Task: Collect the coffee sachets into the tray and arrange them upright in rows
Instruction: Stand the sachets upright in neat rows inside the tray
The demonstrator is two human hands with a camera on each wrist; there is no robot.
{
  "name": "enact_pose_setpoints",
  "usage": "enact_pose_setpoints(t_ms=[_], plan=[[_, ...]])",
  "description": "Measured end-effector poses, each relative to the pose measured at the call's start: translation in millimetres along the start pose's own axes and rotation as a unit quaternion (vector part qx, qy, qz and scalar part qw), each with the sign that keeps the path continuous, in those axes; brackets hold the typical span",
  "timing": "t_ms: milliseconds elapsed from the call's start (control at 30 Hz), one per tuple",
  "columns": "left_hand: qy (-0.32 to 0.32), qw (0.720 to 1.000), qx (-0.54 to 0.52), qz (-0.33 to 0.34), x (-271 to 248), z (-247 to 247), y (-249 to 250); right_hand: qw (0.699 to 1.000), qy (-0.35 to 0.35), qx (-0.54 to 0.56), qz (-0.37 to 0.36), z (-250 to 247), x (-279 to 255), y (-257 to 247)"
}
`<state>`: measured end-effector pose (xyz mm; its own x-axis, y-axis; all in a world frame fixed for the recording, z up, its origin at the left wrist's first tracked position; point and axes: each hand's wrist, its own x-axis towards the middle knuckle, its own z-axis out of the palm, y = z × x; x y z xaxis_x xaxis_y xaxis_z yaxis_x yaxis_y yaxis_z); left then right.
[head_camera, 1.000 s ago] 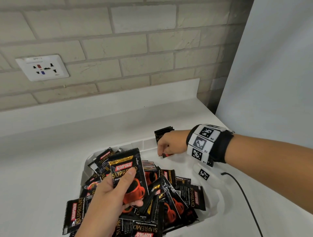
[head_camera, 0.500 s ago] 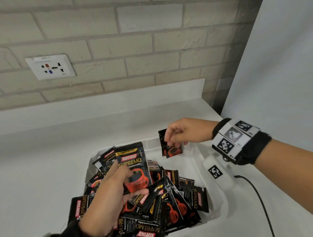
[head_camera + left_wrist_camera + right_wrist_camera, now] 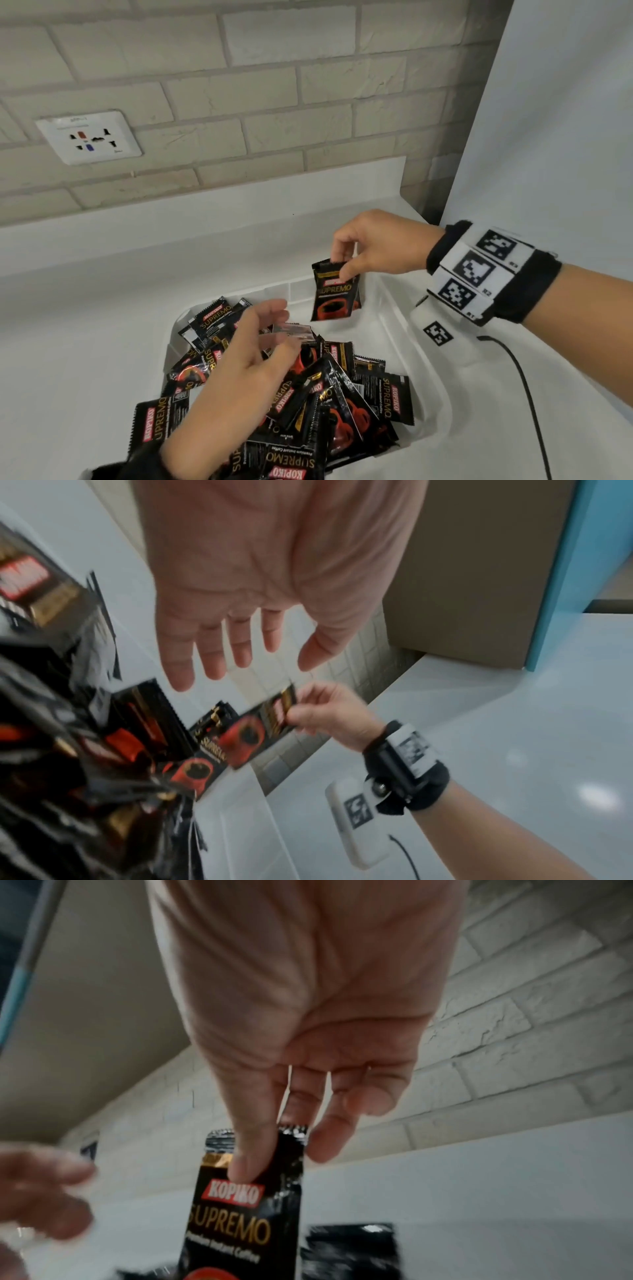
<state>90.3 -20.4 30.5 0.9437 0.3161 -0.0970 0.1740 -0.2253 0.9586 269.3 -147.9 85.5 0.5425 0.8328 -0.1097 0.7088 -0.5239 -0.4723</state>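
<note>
Sachet (image 3: pixel 334 294) hung upright over the tray's (image 3: pixel 416 337) bare far end, pinched at its top seal by your right hand (image 3: pixel 375 245), likely so it would go down standing. Your left hand (image 3: pixel 245 363) hovered empty, fingers spread, above the loose pile (image 3: pixel 346 394).

In front of me is a white countertop (image 3: pixel 85 342) that reaches the brick wall. On it sits the white tray (image 3: pixel 428 363) (full of black sachets), and a black cable (image 3: pixel 524 387) lies beside it.
</note>
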Motion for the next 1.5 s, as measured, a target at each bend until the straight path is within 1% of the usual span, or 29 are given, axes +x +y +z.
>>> enact_pose_setpoints(t_ms=[100, 200, 400, 633, 733, 867, 933, 1000, 1033, 1067, 1133, 1200, 1233, 1300, 1333, 1367, 1400, 1433, 1467, 1500], plan=[[0.004, 1.0, 0.012, 0.008, -10.0, -10.0, -0.5, 0.995, -0.025, -0.086, 0.044, 7.4, 11.3, 16.8], [-0.003, 1.0, 0.017, 0.0, -17.8, -14.3, -4.6, 0.991, -0.039, -0.112, 0.063, 20.2, 21.8, 24.1], [-0.008, 0.999, 0.039, 0.002, -25.1, -17.6, -12.3, 0.984, -0.044, -0.159, 0.067, 33.7, 37.8, 22.3], [-0.012, 0.999, 0.042, -0.007, -24.4, -20.0, -15.1, 0.968, -0.028, -0.244, 0.06, 36.8, 39.0, 22.6], [-0.012, 0.999, 0.044, -0.006, -24.7, -20.7, -16.0, 0.968, -0.019, -0.244, 0.062, 37.2, 37.2, 24.2], [-0.021, 0.999, 0.045, -0.005, -25.0, -20.9, -16.8, 0.974, 0.004, -0.214, 0.078, 30.5, 33.0, 23.3], [-0.02, 0.999, 0.032, 0.0, -25.9, -22.8, -17.1, 0.978, 0.019, -0.19, 0.086, 22.9, 27.2, 20.8], [-0.021, 1.0, 0.009, -0.002, -28.4, -26.5, -18.8, 0.983, 0.027, -0.166, 0.077, 17.3, 16.8, 16.0], [-0.016, 1.0, 0.001, 0.001, -30.8, -28.0, -18.0, 0.986, 0.019, -0.154, 0.067, 16.7, 10.0, 13.4], [-0.011, 1.0, -0.008, 0.007, -32.8, -29.6, -17.7, 0.989, -0.004, -0.138, 0.058, 18.4, 2.5, 10.8], [-0.002, 1.0, -0.016, 0.021, -34.8, -32.5, -18.1, 0.989, -0.093, -0.097, 0.056, 27.2, -14.0, 4.1], [0.024, 0.999, -0.016, 0.03, -40.8, -35.0, -17.5, 0.977, -0.19, -0.062, 0.073, 40.2, -28.0, -2.4], [0.039, 0.998, -0.021, 0.041, -44.7, -35.8, -17.4, 0.969, -0.225, -0.055, 0.084, 46.5, -32.9, -4.0], [0.047, 0.998, -0.007, 0.046, -54.0, -39.3, -18.1, 0.957, -0.261, -0.059, 0.11, 56.8, -37.6, -5.2], [0.035, 0.998, 0.009, 0.042, -54.2, -36.0, -13.2, 0.953, -0.269, -0.06, 0.123, 60.5, -38.1, -5.1], [-0.001, 0.999, 0.048, 0.02, -48.0, -39.7, -20.2, 0.95, -0.275, -0.056, 0.134, 63.9, -37.5, -4.4], [-0.082, 0.986, 0.146, -0.004, -59.8, -47.7, -23.7, 0.948, -0.28, -0.049, 0.145, 67.1, -36.3, -3.7], [-0.114, 0.967, 0.228, 0.004, -66.3, -50.4, -37.8, 0.945, -0.284, -0.039, 0.155, 70.4, -34.3, -3.3], [-0.162, 0.953, 0.249, 0.056, -66.2, -59.6, -58.3, 0.944, -0.285, -0.029, 0.163, 73.7, -32.6, -3.4], [-0.18, 0.935, 0.297, 0.077, -61.3, -59.0, -60.8, 0.944, -0.281, -0.019, 0.17, 76.8, -30.5, -3.9]])
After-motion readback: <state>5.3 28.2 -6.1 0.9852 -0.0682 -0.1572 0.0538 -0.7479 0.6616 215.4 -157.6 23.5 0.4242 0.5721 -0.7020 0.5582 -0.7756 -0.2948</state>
